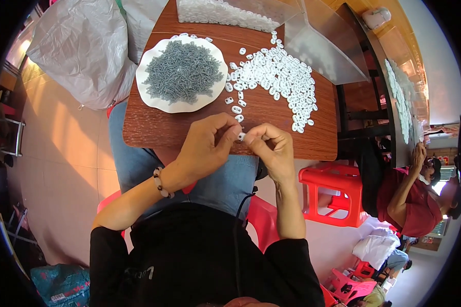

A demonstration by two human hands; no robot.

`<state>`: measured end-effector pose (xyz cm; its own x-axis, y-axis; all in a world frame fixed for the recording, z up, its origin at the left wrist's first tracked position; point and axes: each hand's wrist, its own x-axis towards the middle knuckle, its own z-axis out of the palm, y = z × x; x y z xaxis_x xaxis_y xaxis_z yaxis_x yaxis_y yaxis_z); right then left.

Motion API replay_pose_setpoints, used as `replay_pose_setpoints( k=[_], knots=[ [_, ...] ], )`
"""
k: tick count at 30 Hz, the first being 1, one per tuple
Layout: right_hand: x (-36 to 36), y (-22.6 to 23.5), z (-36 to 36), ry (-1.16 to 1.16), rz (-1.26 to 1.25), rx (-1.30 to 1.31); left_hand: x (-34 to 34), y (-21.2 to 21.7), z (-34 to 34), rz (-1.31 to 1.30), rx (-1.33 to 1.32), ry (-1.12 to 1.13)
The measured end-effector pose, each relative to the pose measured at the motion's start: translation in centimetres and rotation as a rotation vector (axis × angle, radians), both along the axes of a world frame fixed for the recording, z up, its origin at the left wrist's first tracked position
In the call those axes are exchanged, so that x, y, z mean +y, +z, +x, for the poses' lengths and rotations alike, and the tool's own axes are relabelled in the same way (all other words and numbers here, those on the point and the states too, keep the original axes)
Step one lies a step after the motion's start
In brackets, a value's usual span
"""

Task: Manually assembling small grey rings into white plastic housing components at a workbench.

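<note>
My left hand [206,144] and my right hand [271,148] meet at the near edge of a brown wooden table [164,128]. Between their fingertips they pinch one small white plastic piece [241,136]. A beaded bracelet [161,183] is on my left wrist. Beyond the hands, a white plate [153,100] holds a heap of small grey parts [182,71]. To its right lies a loose spread of many white plastic pieces [276,77].
A clear plastic bag of white pieces [225,13] sits at the table's far edge. A big grey plastic sack [82,46] stands on the floor to the left. A red stool [333,192] is on the right, and beyond it a person in a red shirt [415,204] sits at another table.
</note>
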<state>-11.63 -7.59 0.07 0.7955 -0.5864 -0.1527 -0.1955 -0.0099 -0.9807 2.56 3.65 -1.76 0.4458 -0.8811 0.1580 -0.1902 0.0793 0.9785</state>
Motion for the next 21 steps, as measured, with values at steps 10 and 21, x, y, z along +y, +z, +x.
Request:
replay_pose_setpoints(
  k=[10, 21],
  knots=[
    [1.0, -1.3, 0.3, -0.267, 0.004, -0.207, -0.2, -0.8, -0.2, 0.009, 0.412, -0.174],
    [1.9, -1.1, 0.5, -0.257, 0.003, -0.212, -0.1, -0.8, -0.3, 0.000, 0.440, -0.113]
  ],
)
